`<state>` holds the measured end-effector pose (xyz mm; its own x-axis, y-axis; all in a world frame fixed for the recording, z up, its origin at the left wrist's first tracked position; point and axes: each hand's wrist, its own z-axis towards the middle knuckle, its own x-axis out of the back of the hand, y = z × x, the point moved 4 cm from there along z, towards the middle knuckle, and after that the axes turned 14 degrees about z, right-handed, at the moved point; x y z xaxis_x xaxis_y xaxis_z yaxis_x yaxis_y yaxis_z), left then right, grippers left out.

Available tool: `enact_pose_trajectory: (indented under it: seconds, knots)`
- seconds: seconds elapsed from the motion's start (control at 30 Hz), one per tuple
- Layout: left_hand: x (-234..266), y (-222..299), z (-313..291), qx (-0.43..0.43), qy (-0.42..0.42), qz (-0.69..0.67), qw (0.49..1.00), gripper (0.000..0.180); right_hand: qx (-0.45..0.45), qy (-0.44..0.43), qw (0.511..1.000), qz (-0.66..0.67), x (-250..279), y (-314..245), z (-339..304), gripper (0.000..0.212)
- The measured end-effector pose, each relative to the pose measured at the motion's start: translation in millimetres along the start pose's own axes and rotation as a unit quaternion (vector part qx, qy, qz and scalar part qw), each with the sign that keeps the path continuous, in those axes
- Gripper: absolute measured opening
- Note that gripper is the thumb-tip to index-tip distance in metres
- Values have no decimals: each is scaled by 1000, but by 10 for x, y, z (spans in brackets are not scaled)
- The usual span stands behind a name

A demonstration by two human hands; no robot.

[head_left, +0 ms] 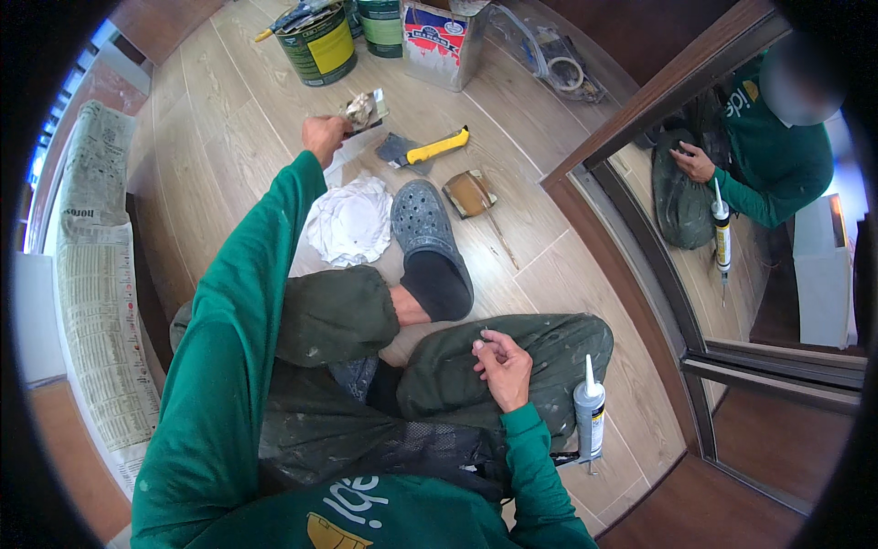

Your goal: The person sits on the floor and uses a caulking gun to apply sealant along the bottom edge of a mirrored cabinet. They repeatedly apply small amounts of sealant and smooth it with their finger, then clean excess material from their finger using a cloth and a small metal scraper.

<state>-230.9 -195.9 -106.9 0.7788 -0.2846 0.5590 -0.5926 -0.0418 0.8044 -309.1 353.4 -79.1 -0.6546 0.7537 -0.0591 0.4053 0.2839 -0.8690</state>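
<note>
The left hand (325, 135) is stretched out to the upper middle of the frame, fingers clenched round the handle of a putty knife (364, 111) whose blade carries a lump of pale filler. It hangs just above the wooden floor (229, 128) — if the blade tips, I'd say that lump drops onto the boards, missing the crumpled white rag (350, 222) that lies nearer the person.

The right hand (500, 358) rests on the knee, lower centre, thumb and forefinger pinched on something thin and small (too small for me to name). It could easily slip into the trouser folds.

Just beside that knee stands a caulk tube (589, 410), nozzle up, close enough that a shift of the leg might knock it over. A yellow-handled scraper (430, 148) lies between the grey clog (426, 240) and the cans — its blade is bare, within reach of the foot.

Along the top edge: a dark tin with a yellow label (320, 46), lid off with a tool laid across it, contents hidden; a green tin (382, 26); a square metal can (441, 41), closed as far as I can tell.
</note>
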Motion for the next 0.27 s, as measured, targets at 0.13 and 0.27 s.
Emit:
enact_pose_trajectory:
  seconds: [0.13,0.27]
  knots:
    - [-243,55,27,-32,-44,-11,998,50,1,-4,1000,12,-8,7,0,32]
    - [-265,-80,-444,-172,-61,349,919,54,-6,-4,1000,9,1,-2,9,32]
